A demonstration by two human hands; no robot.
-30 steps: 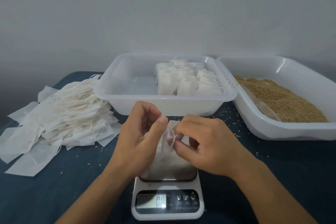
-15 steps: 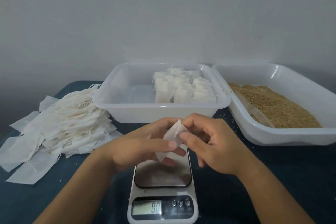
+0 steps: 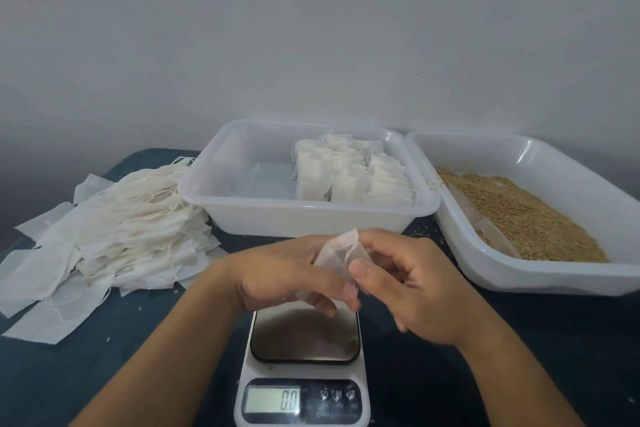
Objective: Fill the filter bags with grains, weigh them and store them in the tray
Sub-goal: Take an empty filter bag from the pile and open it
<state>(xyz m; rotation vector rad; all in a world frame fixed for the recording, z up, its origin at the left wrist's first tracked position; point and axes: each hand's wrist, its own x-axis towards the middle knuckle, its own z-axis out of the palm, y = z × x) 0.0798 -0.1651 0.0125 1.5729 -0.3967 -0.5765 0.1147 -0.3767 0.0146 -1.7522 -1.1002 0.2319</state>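
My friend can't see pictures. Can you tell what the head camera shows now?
Two hands, left hand and right hand, hold a small white bag above a scale reading 0.0. Behind sit a tray of filled bags, a tray of grain and a pile of flat bags.

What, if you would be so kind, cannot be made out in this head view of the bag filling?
- Filter bag: the left hand and right hand cover its lower part, so whether it holds grain is hidden.
- Scale: button labels are too small to read; its near edge is cut off by the frame.
- Grain tray: the right side runs out of frame.
- Filled bags: they overlap, so no sure count.
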